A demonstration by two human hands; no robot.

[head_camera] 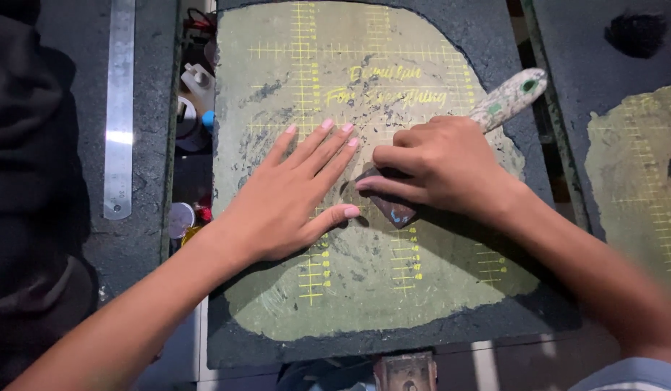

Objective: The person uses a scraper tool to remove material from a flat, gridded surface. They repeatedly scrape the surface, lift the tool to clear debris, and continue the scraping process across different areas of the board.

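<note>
Head view: right hand [440, 166] fingers [393, 158] curl tight around a paint-stained scraper [505, 101], its dark blade [393, 210] pressed on the worn green cutting mat [364, 289]. Left hand [292, 195] lies flat just beside it, fingers [328, 141] spread wide. A steel ruler [120, 108] rests on the bench [151, 94] at left.

Hands: two, left hand [288, 199] and right hand [440, 166].
Scrapers: one scraper [495, 108], with a paint-flecked handle.
Cutting mats: two, a worn centre mat [364, 289] and a second mat [639, 174] at the right edge.
Steel rulers: one steel ruler [120, 108].
Small bottles: two bottles [194, 101] counted in the gap; further items there unclear.
</note>
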